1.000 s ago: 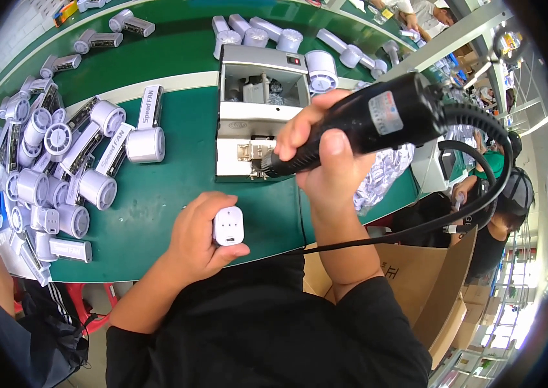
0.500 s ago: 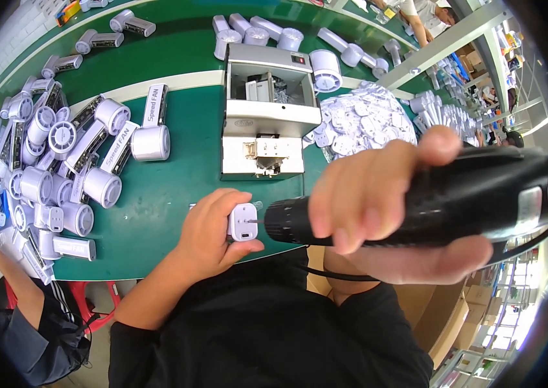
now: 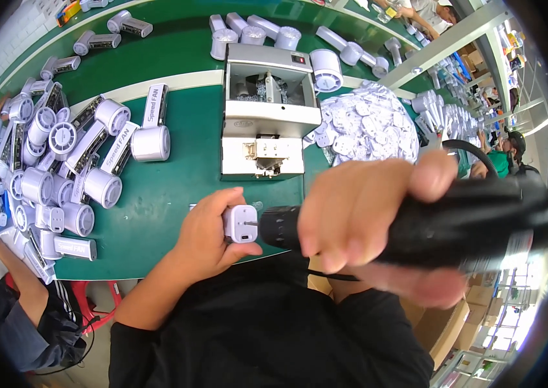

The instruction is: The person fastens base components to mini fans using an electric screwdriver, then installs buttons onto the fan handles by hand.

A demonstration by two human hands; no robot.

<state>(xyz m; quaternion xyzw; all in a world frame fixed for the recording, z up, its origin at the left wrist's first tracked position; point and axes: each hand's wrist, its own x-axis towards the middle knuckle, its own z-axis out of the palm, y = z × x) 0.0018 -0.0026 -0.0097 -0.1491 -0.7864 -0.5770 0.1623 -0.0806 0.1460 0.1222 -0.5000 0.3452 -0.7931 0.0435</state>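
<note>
At the far left, a co-worker's forearm [image 3: 25, 284] is seen beside a crowded heap of white fans [image 3: 38, 186], which are piled with their round heads turned in various directions. Below the heap, part of a red stool [image 3: 86, 304] is visible past the edge of the green table [image 3: 144, 220].

Nearer the middle, a white piece [image 3: 238, 216] is pinched in the left hand [image 3: 201, 225], just above the table's near edge. It is gripped between the forefinger above and the thumb [image 3: 246, 249] below, with the palm to its left. Its rounded end face, marked with a dark slot, is turned rightward and left uncovered by the fingers; the other fingers are hidden behind it, so how they are set cannot be told. The face is met by the thin bit [image 3: 254, 224] of a black screwdriver [image 3: 468, 210].

Beyond the hands, a grey box-shaped machine [image 3: 241, 121] is stood on the table, with a mound of flat white parts [image 3: 364, 119] to its right.

The screwdriver's body is enclosed by the curled fingers of the right hand [image 3: 364, 210], which is blurred. Below it, a cardboard box [image 3: 445, 326] is partly shown.
</note>
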